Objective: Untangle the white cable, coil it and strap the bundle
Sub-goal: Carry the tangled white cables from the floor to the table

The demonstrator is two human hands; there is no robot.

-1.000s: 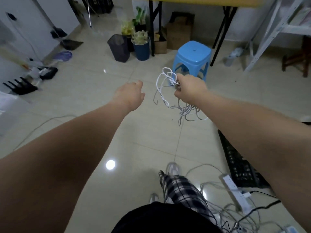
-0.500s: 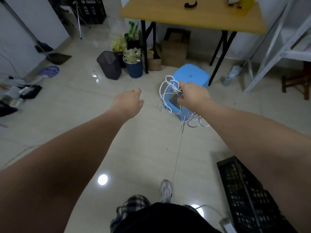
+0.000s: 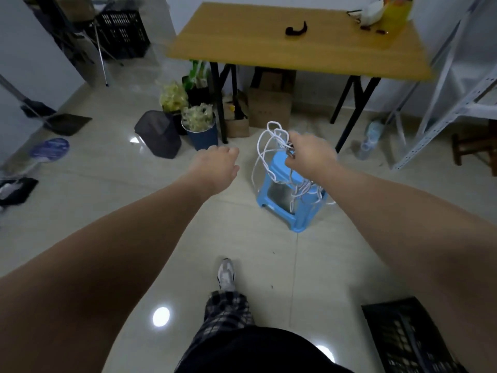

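Note:
My right hand [image 3: 309, 157] grips a tangled bunch of white cable [image 3: 265, 154], held out in front of me over the floor. Loops stick up above the fist and loose strands hang below it, in front of a blue stool. My left hand [image 3: 215, 168] is stretched out beside it, a little to the left, fingers loosely curled and holding nothing. It does not touch the cable. A black strap [image 3: 295, 29] lies on the wooden table [image 3: 242, 41] ahead.
A blue plastic stool [image 3: 290, 211] stands on the tiled floor just under the cable. Bins, plant pots and cardboard boxes [image 3: 269, 109] crowd the table's left legs. A black crate [image 3: 408, 337] sits at lower right. A metal shelf frame [image 3: 457, 98] stands at right.
I have walked forward towards the table: the stool and table are closer and the power strips on the floor have dropped out of view. Both hands keep their pose, the cable still in my right hand.

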